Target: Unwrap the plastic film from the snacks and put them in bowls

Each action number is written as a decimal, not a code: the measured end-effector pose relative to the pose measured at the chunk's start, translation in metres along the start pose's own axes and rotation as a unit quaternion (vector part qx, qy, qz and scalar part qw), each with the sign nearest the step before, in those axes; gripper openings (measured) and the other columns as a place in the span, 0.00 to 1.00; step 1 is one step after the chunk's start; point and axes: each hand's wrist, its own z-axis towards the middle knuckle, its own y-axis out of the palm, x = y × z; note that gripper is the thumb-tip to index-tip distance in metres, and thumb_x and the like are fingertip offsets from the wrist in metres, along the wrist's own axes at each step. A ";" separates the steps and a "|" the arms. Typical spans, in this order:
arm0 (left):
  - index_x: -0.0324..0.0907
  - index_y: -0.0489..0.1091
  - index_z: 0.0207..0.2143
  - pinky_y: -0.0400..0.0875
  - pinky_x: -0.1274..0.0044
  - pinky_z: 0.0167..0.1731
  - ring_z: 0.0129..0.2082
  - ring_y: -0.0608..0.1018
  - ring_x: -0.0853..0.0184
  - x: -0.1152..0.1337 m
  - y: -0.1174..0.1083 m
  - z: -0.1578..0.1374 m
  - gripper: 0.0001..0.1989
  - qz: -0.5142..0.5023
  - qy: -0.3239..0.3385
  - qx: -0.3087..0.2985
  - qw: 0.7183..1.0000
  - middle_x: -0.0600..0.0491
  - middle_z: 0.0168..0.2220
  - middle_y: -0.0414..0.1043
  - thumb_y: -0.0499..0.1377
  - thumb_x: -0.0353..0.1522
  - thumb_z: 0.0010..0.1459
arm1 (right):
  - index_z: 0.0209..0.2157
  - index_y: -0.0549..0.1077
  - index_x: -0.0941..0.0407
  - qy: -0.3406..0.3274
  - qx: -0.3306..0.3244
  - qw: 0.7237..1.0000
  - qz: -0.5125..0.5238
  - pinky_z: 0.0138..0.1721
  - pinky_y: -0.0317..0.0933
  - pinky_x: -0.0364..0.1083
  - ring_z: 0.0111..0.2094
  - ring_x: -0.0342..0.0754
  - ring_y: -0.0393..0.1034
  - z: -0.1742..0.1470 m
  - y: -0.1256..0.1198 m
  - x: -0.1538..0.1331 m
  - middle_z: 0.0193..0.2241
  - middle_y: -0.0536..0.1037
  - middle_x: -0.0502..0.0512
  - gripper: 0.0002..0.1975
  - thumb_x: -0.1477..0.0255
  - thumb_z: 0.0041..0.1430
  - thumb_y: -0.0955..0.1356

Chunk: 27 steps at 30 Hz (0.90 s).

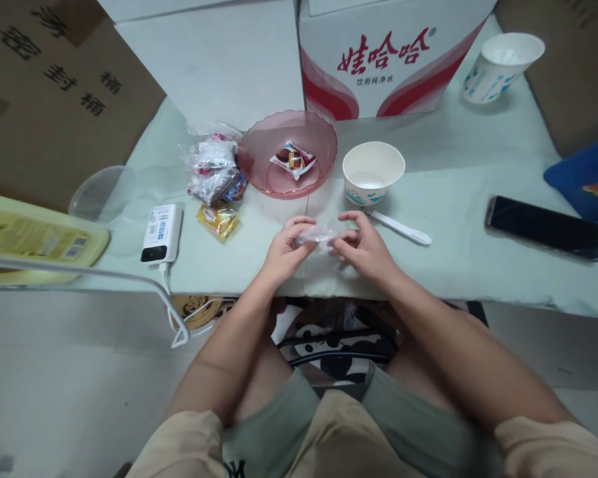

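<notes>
Between my hands is a crumpled clear plastic wrapper (pixel 319 235), held just above the front part of the table. My left hand (pixel 290 249) pinches its left side with thumb and fingers. On the other side, my right hand (pixel 361 247) grips the wrapper's right edge between thumb and forefinger. Whether anything lies inside the wrapper, I cannot tell. A white paper bowl (pixel 373 169) stands just beyond my right hand, with a white plastic spoon (pixel 401 228) lying beside it. Past my left hand is a pink scalloped bowl (pixel 259 159) with a few wrapped snacks (pixel 295 160) in it.
Several crumpled wrappers (pixel 214 166) and a yellow packet (pixel 218 220) lie left of the pink bowl. Further left are a white power bank (pixel 162 232) with cable and a yellow bottle (pixel 40 232). A phone (pixel 543 228) and paper cup (pixel 498 70) are at right; white boxes (pixel 219 60) stand behind.
</notes>
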 end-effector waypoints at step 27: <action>0.45 0.65 0.29 0.62 0.76 0.28 0.24 0.65 0.69 0.009 -0.063 0.005 0.11 0.023 0.028 0.274 0.961 0.57 0.23 0.60 0.59 0.40 0.62 | 0.32 0.79 0.48 -0.043 0.036 0.828 -0.557 0.41 0.67 0.63 0.31 0.58 0.72 0.084 -0.092 -0.104 0.29 0.79 0.57 0.18 0.50 0.63 0.67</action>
